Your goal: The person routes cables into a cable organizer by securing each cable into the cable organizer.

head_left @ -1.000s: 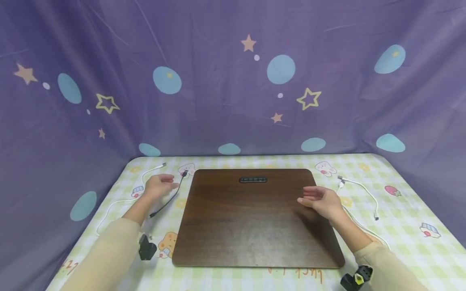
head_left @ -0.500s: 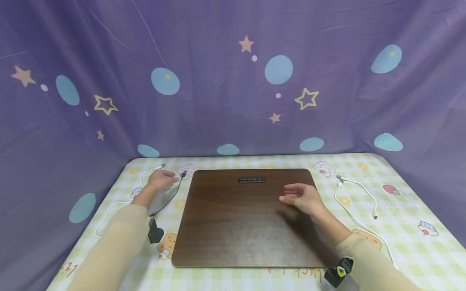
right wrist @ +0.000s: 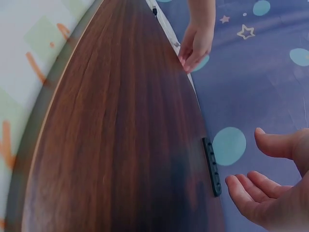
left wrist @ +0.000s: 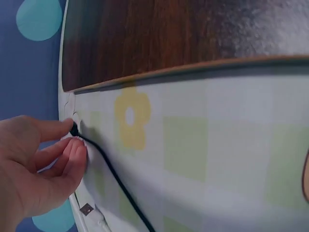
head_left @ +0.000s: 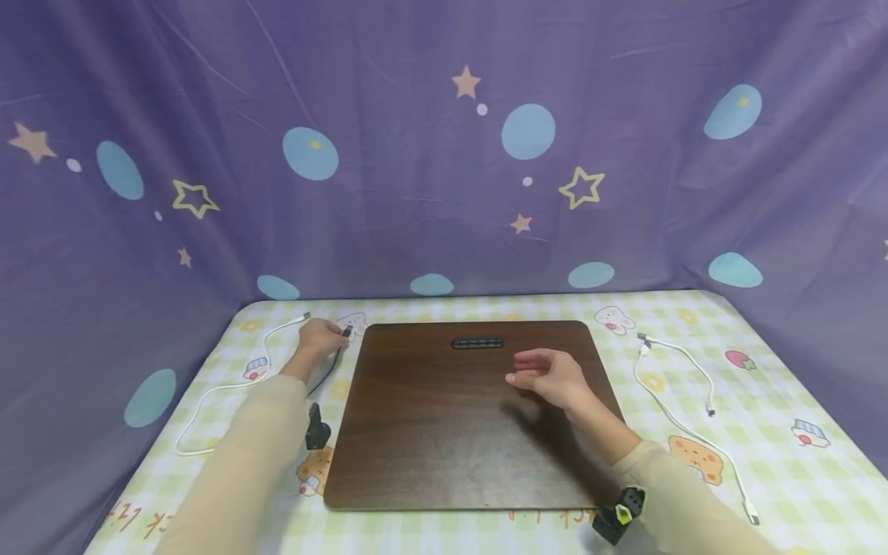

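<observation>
My left hand [head_left: 338,334] lies on the checked tablecloth just left of the brown wooden board [head_left: 472,432]. It pinches the plug end of a black cable [head_left: 324,370] between thumb and fingers. The left wrist view shows my left hand [left wrist: 74,138] with the fingertips closed on that plug and the black cable [left wrist: 116,179] trailing away. My right hand [head_left: 519,373] hovers over the board's middle, fingers relaxed, holding nothing. In the right wrist view my right hand [right wrist: 245,157] is empty beside a small black slotted strip [right wrist: 211,166].
The black slotted strip [head_left: 477,343] sits at the board's far edge. A white cable [head_left: 222,385] loops at the left, and its plug [left wrist: 89,211] lies below my left hand. Two white cables [head_left: 676,385] lie at the right. Purple star-patterned cloth [head_left: 444,154] walls the table.
My left hand has moved forward and right to the black cable's plug and pinched it. My right hand has drifted left over the board.
</observation>
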Demonstrator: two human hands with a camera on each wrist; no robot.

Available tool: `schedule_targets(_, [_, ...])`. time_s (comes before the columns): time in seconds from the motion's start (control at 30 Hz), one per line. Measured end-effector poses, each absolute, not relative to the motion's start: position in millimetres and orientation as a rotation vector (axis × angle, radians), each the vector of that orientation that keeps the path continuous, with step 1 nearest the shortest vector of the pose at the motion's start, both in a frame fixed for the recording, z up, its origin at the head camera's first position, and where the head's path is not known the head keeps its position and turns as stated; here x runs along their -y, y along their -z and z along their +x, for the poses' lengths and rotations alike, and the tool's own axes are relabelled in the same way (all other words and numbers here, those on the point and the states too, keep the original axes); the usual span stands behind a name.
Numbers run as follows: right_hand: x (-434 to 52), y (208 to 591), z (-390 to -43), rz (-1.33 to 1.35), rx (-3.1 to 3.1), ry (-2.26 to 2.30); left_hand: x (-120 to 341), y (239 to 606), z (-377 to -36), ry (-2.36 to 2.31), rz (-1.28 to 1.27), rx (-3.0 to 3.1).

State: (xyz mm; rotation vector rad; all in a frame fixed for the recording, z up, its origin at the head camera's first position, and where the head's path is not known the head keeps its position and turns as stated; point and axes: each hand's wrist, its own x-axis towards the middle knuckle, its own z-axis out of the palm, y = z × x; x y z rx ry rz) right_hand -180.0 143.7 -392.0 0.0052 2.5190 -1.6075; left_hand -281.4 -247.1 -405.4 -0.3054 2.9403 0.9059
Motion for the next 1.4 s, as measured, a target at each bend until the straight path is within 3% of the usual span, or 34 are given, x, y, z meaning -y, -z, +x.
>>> schedule_targets(0.4, [-109.7,391.4,-186.5,-0.030,-2.425,1.701,241.4,409.2,-287.1,-0.872,-0.391,-2.999])
schedule_targets(1.0, [-63.6,390.5,-192.1,-0.080,-2.308,1.734,243.0,385.0,-272.5,-0.917,-0.237,-2.830])
schedule_targets(1.4, [-39.6,393.7,-194.5,-0.126,-2.251,1.737,249.7,375.3,-268.2,-1.216,-0.177,-2.696])
